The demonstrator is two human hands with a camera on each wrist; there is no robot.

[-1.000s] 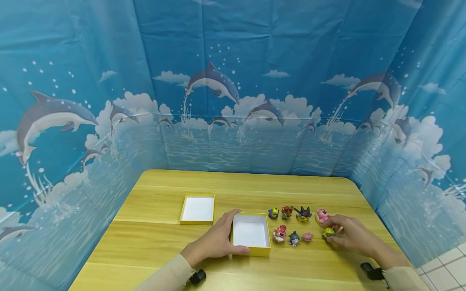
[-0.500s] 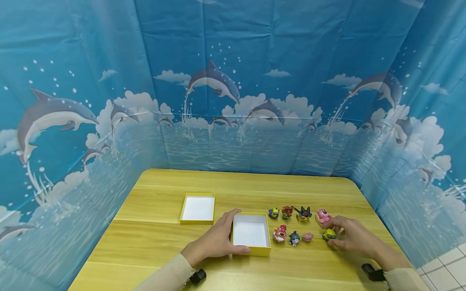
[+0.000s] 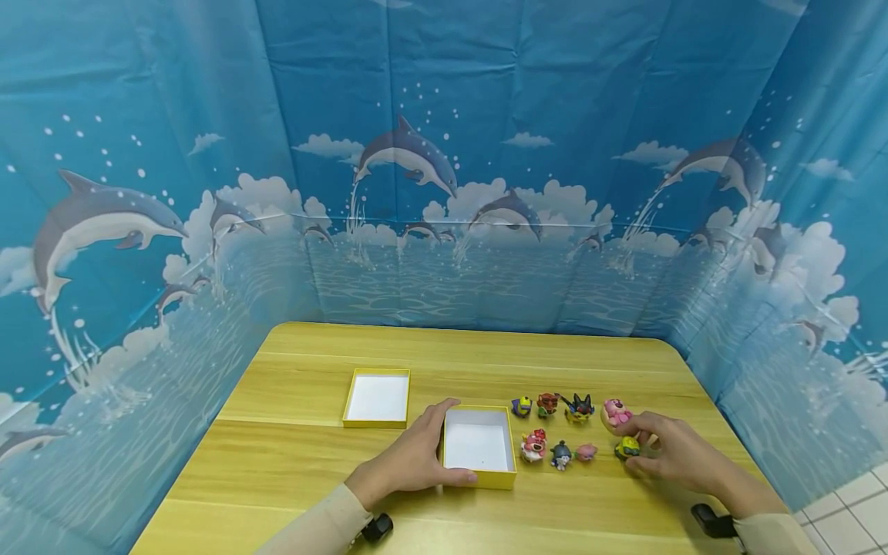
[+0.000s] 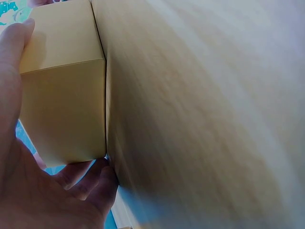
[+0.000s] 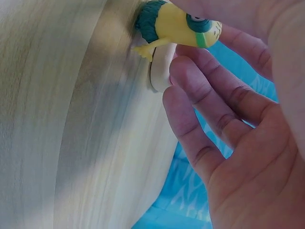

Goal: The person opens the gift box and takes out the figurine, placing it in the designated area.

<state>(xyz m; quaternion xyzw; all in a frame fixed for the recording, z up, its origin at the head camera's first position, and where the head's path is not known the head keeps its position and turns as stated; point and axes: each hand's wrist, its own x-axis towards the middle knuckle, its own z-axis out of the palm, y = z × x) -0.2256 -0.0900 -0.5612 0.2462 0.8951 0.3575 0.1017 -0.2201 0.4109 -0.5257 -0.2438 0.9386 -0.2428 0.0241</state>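
Note:
My left hand grips the left side of a shallow yellow box with a white inside, thumb along its front and fingers behind. In the left wrist view, the curled fingers reach round the box's outer wall. My right hand holds a small yellow minion figurine between thumb and fingers. It stands on the table in a green skirt and goggles; the thumb partly covers it in the right wrist view. Just behind it is a pink bear figurine, near my fingertips.
A yellow lid with a white inside lies left of the box. Between the box and my right hand stand several figurines, among them a dark-eared one, a red-and-white one and a grey-capped one. A dolphin-print curtain surrounds the wooden table.
My right hand and the minion figurine have shifted very slightly to the right. The left hand and the box stay where they were.

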